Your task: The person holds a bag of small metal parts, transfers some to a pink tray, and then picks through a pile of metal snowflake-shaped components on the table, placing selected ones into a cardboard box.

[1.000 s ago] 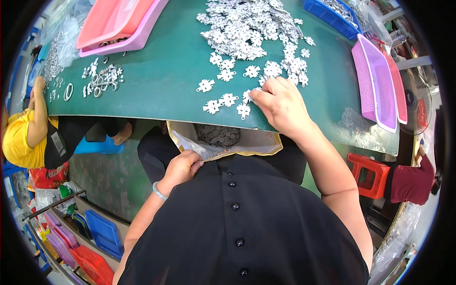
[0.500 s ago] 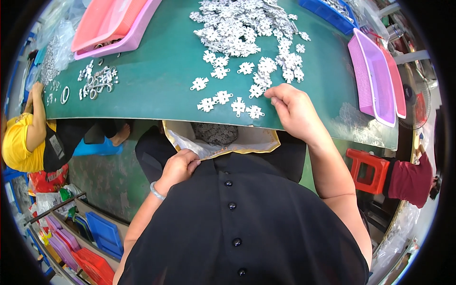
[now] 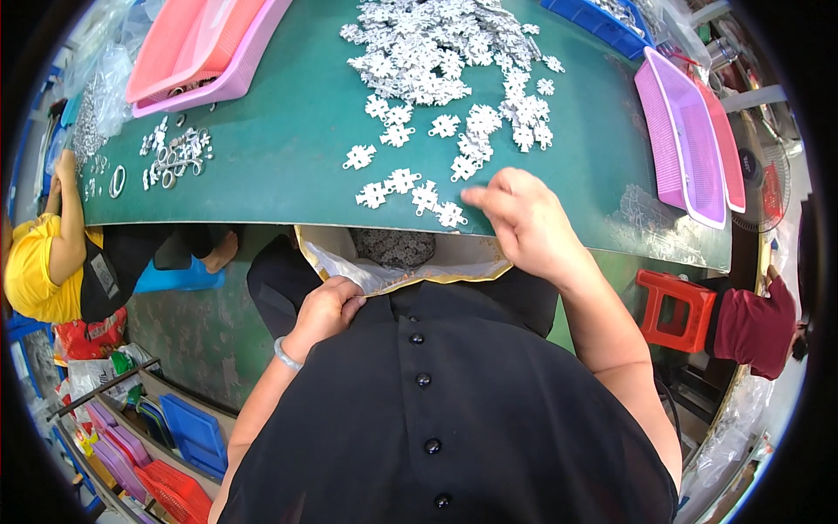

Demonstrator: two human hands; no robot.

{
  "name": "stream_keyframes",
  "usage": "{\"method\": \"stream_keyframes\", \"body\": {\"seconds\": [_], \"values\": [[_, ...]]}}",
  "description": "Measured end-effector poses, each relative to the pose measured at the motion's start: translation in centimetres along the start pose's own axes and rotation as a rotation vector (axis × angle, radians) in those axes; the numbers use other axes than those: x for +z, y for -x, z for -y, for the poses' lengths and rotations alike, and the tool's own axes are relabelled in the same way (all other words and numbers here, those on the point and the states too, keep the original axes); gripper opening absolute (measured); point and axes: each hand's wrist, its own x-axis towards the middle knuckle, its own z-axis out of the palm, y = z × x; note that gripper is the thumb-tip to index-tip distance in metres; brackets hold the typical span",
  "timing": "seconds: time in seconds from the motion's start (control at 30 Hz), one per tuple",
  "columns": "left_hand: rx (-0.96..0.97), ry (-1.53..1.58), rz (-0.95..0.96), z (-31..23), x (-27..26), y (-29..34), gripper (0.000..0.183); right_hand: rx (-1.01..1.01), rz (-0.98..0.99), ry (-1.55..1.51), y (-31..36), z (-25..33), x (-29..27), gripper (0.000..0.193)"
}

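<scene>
My left hand (image 3: 329, 306) grips the near rim of a white-lined sack (image 3: 467, 264) with a yellow edge. The sack sits open on my lap under the table edge, with a heap of small grey pieces (image 3: 393, 248) inside. Over the table's front edge is my right hand (image 3: 531, 223), index finger stretched out and thumb apart, nothing seen between them. Its fingertip is close to a flat silver-grey cross-shaped metal piece (image 3: 449, 214), the rightmost of a short row by the edge. Beyond lie a cluster of such pieces (image 3: 478, 131) and a large pile (image 3: 419, 52).
Pink and coral baskets (image 3: 236, 83) stand at the far left, near loose rings and small parts (image 3: 179, 155). A purple basket (image 3: 685, 144) is on the right, a blue bin (image 3: 602, 24) at the back. One person in yellow (image 3: 44, 271) sits left; a red stool (image 3: 674, 310) stands right.
My right hand has moved left and slightly toward me, and its index finger has straightened. The pieces near the edge sit closer together. My left hand stays on the sack's rim.
</scene>
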Motion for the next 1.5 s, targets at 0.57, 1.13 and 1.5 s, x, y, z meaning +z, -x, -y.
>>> {"method": "stream_keyframes", "body": {"seconds": [0.57,1.13,1.5], "values": [[0.016,-0.003,-0.009,0.4,0.1,0.2,0.008,-0.081,-0.016,-0.001,-1.9,1.5,1.6,0.03],[0.007,0.015,-0.013,0.8,0.2,0.3,0.008,-0.206,0.029,-0.043,-4.2,3.0,3.8,0.041],[-0.01,0.049,-0.009,0.6,0.1,0.3,0.009,-0.234,0.011,0.055,-7.2,4.3,5.2,0.037]]}}
